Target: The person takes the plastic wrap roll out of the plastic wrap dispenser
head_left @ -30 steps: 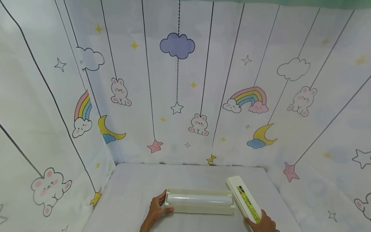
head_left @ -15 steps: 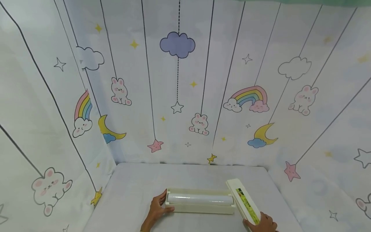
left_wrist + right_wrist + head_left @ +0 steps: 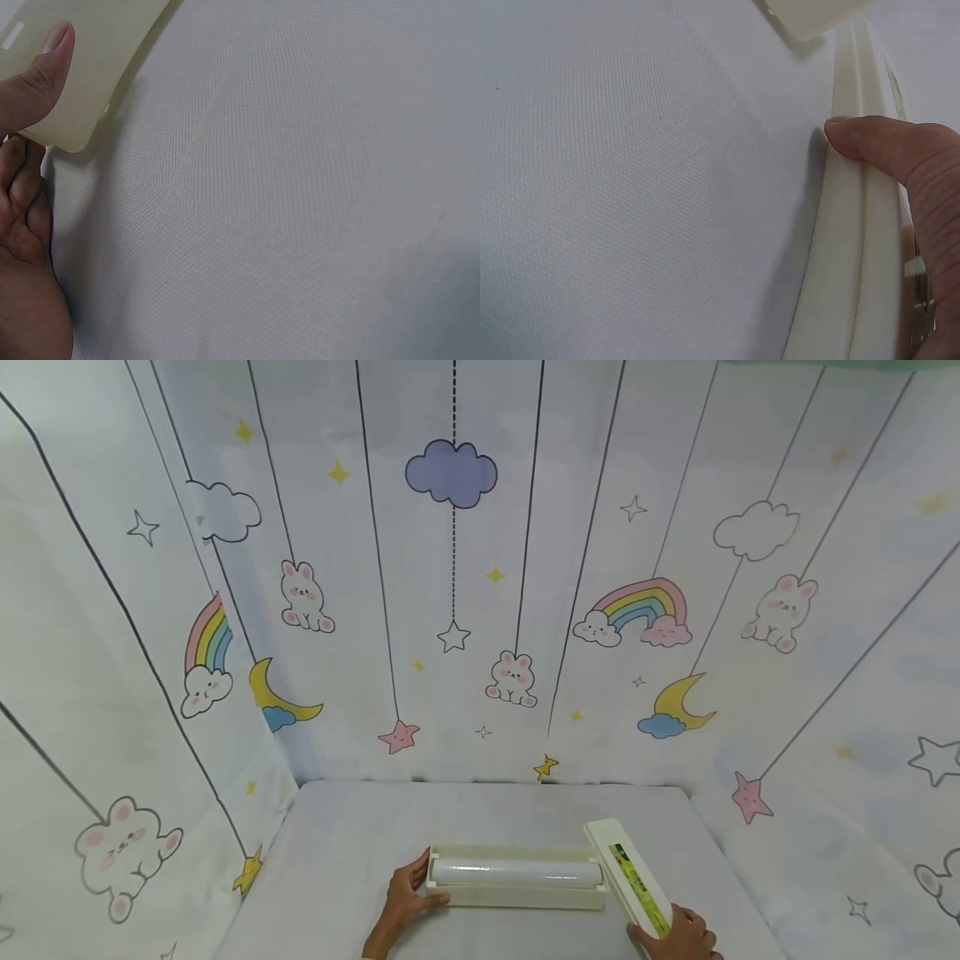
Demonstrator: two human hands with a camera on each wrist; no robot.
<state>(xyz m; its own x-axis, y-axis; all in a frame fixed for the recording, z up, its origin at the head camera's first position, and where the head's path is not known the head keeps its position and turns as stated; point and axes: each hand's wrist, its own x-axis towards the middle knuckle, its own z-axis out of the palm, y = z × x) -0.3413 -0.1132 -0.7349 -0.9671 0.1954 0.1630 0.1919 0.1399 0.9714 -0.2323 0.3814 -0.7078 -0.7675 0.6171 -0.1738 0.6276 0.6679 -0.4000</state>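
A cream plastic cling film dispenser box (image 3: 528, 898) lies lengthwise on the white surface, its top uncovered. Inside it a shiny roll of cling film (image 3: 517, 872) spans nearly the full length. My left hand (image 3: 403, 900) grips the box's left end, thumb along the front wall and fingers behind; the left wrist view shows the thumb (image 3: 51, 79) against the cream plastic. At the box's right end, a long cream lid (image 3: 617, 853) with a green-yellow label slants away. My right hand (image 3: 681, 935) holds the lid's near end, its thumb (image 3: 874, 142) pressing the ridged side edge.
The white cloth-covered surface (image 3: 345, 827) reaches back to a fabric wall (image 3: 450, 702) printed with rabbits, clouds, stars and rainbows. Similar fabric walls rise at the left (image 3: 67, 652) and right (image 3: 847, 843).
The head view has shifted slightly. Both hands, the box and the lid keep practically the same positions.
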